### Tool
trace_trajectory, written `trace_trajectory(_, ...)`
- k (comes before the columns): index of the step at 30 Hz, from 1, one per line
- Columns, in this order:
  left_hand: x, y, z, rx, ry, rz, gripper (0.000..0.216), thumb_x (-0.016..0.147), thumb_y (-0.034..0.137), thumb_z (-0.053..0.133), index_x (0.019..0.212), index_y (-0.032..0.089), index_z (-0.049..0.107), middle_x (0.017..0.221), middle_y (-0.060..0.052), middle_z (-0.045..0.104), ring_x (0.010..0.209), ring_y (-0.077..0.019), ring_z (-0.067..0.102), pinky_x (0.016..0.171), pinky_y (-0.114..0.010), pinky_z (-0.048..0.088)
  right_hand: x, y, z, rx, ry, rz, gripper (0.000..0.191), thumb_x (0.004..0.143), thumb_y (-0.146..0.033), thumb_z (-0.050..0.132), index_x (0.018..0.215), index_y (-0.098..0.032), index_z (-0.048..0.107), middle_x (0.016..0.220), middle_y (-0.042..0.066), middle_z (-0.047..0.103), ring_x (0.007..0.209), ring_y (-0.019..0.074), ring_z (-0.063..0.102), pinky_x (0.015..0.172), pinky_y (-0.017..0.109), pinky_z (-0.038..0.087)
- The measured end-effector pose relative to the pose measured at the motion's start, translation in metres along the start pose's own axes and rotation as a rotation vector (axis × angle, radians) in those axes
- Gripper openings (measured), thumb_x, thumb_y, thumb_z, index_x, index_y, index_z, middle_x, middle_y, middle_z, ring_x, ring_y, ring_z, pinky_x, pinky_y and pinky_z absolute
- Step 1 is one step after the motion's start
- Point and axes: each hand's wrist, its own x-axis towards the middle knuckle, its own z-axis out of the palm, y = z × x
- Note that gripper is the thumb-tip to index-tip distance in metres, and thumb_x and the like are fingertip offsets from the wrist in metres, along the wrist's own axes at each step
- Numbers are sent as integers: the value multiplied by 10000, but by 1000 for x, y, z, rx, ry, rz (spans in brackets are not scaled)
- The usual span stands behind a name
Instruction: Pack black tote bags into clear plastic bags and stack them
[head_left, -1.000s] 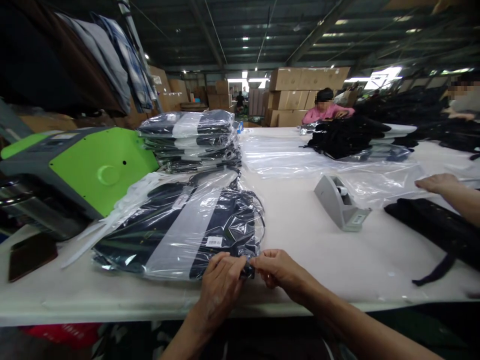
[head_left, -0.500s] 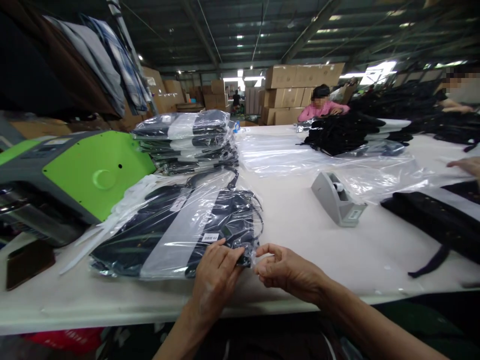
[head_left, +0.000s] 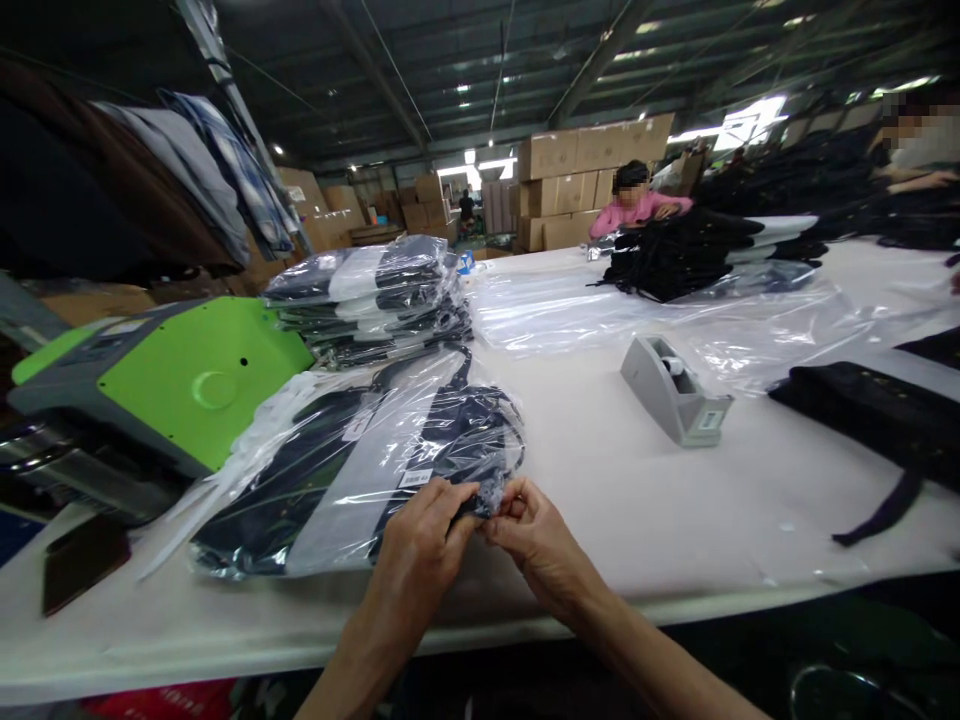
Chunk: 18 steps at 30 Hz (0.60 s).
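A dark folded garment in a clear plastic bag lies on the table in front of me, with a pale strip across it and a white barcode label near its right end. My left hand grips the bag's near right corner, thumb and fingers pressed together on the bunched plastic. Right beside it, my right hand pinches the same crumpled corner with its fingertips curled in. A grey tape dispenser stands apart to the right.
Bagged garments are stacked behind the bag. At left are a green and grey machine and a dark phone-like object. Clear plastic bags and black garments lie farther back. A person in pink is across the table.
My right hand has moved left onto the bag's corner and closed on the plastic; before, it was held just beside it. The left hand keeps its hold. The view has shifted slightly.
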Motion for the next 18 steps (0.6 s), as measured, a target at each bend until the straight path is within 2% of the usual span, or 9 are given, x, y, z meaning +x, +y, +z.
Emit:
trace_trajectory(5,0,5,-3,4,24,-30,251,924,129,578,1162,190,632,957,-37,676,894,-197,659,807,-312,528,3,20,10,124,63,-130,534,584,-214,932,839,-217,463,770,-54,659,689,117,598,663,229,504)
trace_trajectory(7,-1,8,-3,0,47,-59,257,923,131,573,1166,196,630,950,-31,673,882,-189,659,801,-304,523,6,25,12,87,88,-132,531,601,-260,928,831,-222,451,720,-60,650,615,120,600,588,222,496)
trace_trajectory(11,1,18,2,-2,115,-98,266,926,145,574,1181,210,620,959,-37,667,883,-193,651,801,-310,525,12,32,2,-52,136,-81,477,656,-410,891,780,-210,476,596,-75,581,433,96,505,421,199,393)
trace_trajectory(14,6,31,18,45,144,-80,266,926,131,558,1175,203,616,927,-45,667,852,-211,642,776,-340,535,9,26,-19,-89,135,-55,380,677,-369,881,747,-173,562,615,-59,586,500,87,525,493,191,430)
trace_trajectory(18,8,48,62,111,92,5,268,952,206,541,1210,182,612,934,-65,692,830,-238,643,745,-380,556,-4,-10,-59,-126,65,82,283,668,-222,877,873,-162,691,752,-11,684,690,141,629,668,227,514)
